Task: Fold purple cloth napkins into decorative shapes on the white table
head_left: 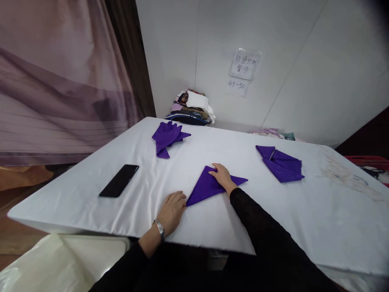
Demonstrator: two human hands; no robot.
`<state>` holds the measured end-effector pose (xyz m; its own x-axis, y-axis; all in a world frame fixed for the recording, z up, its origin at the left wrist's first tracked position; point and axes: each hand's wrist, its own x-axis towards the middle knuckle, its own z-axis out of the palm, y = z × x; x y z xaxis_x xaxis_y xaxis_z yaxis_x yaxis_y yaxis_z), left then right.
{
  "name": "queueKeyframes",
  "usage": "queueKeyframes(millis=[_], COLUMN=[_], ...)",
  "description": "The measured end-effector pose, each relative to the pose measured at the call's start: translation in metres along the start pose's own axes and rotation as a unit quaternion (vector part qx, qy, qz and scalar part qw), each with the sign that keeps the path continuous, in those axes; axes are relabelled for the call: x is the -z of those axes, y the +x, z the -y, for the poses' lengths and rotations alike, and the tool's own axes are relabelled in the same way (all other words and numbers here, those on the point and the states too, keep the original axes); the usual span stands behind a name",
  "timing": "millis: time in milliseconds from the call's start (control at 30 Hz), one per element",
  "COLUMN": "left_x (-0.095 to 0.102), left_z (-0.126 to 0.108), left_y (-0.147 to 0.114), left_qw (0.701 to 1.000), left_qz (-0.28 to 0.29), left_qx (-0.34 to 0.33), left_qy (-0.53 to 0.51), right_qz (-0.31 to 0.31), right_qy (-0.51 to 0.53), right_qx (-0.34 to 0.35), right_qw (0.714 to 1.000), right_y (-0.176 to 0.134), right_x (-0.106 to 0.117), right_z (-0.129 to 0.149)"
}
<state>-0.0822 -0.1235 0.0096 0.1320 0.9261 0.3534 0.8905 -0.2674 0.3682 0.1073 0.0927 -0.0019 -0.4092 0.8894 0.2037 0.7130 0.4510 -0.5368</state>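
On the white-covered table lies a purple cloth napkin (202,184), folded into a pointed, roughly triangular shape. My left hand (172,211), with a silver bracelet at the wrist, is at the napkin's near left tip, its fingers closed on that corner. My right hand (222,177) rests over the napkin's right part, thumb and forefinger gripping the cloth near its top edge. Beyond my right hand a narrow purple point sticks out to the right. The part of the napkin beneath my right palm is hidden.
A purple folded napkin with pleats (167,138) lies at the back left, and another folded purple napkin (282,163) on the right. A black phone (119,181) lies on the left of the tablecloth (146,170). Stacked clothes (193,107) stand by the wall behind the table.
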Motion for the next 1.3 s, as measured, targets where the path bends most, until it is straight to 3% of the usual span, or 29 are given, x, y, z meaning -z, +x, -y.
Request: queueKeyframes(millis=[167, 300, 433, 567, 700, 867, 1000, 1133, 1200, 1300], left_x=[0.015, 0.018, -0.011, -0.054, -0.077, -0.08, -0.081, -0.083, -0.084, -0.086], left_z=[-0.01, -0.036, -0.054, -0.052, -0.041, -0.036, -0.036, -0.034, -0.033, -0.033], left_y=[0.011, 0.048, 0.101, 0.128, 0.125, 0.121, 0.121, 0.12, 0.119, 0.12], left_qw=[0.998, 0.999, 0.996, 0.984, 0.981, 0.978, 0.979, 0.976, 0.975, 0.974], left_qz=[0.035, 0.029, 0.088, 0.162, 0.165, 0.165, 0.155, 0.158, 0.159, 0.151], left_qx=[0.042, 0.036, 0.014, 0.072, 0.084, 0.078, 0.07, 0.057, 0.06, 0.067], left_qy=[0.018, 0.018, 0.013, 0.018, 0.061, 0.1, 0.113, 0.135, 0.145, 0.152], right_qz=[-0.005, -0.012, -0.015, -0.003, -0.011, -0.028, -0.042, 0.085, 0.15, 0.168], right_qy=[-0.011, -0.02, -0.03, -0.045, -0.052, -0.053, -0.006, -0.018, -0.055, -0.11], right_qx=[0.021, 0.028, 0.032, 0.036, 0.032, 0.031, 0.136, 0.208, 0.2, 0.167], right_qw=[1.0, 0.999, 0.999, 0.998, 0.998, 0.998, 0.99, 0.974, 0.967, 0.965], right_y=[0.0, 0.001, 0.001, 0.001, 0.003, 0.0, -0.028, -0.062, -0.069, -0.066], right_x=[0.0, -0.002, -0.002, 0.0, 0.0, 0.006, 0.015, 0.025, 0.03, 0.04], right_z=[-0.001, -0.001, 0.0, 0.001, 0.003, 0.009, 0.017, 0.013, 0.003, -0.015])
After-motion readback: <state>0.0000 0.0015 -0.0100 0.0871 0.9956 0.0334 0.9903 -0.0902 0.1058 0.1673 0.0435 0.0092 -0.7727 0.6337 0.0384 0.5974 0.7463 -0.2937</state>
